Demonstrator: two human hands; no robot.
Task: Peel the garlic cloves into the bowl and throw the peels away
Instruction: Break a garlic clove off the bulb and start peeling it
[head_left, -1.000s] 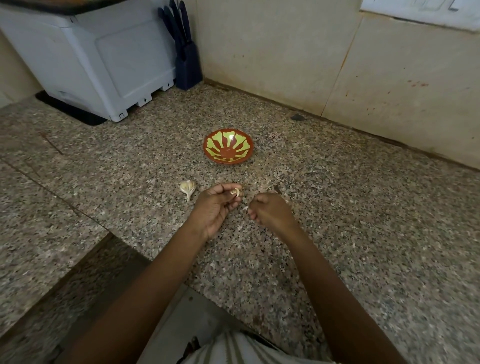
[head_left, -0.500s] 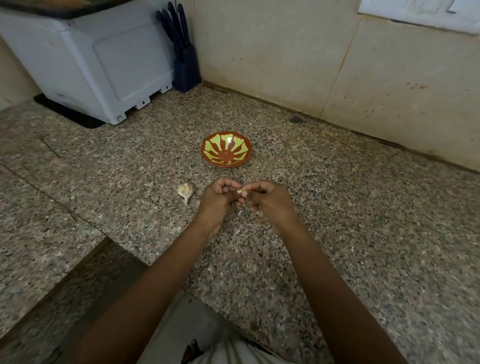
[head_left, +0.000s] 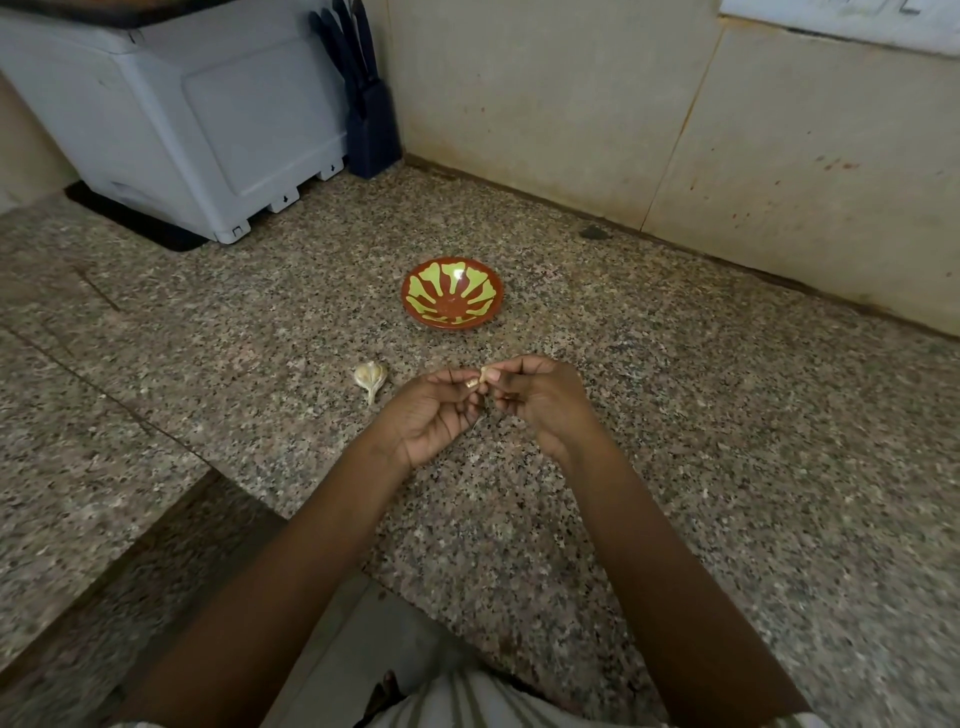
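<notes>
A small pale garlic clove (head_left: 479, 378) sits between the fingertips of both hands, just above the granite counter. My left hand (head_left: 434, 413) pinches it from the left with curled fingers. My right hand (head_left: 535, 397) pinches it from the right with thumb and fingertips. A red bowl with a yellow-green pattern (head_left: 452, 293) stands on the counter beyond my hands; its inside looks bare. The rest of the garlic head (head_left: 371, 378) lies on the counter to the left of my left hand.
A white appliance (head_left: 197, 119) stands at the back left, with a dark blue knife block (head_left: 368, 119) next to it in the corner. Beige walls (head_left: 675, 114) close the counter behind. The counter edge (head_left: 311, 540) steps back toward me at lower left.
My right hand has come in from the right to meet my left hand and now pinches the clove that my left hand held alone a second ago.
</notes>
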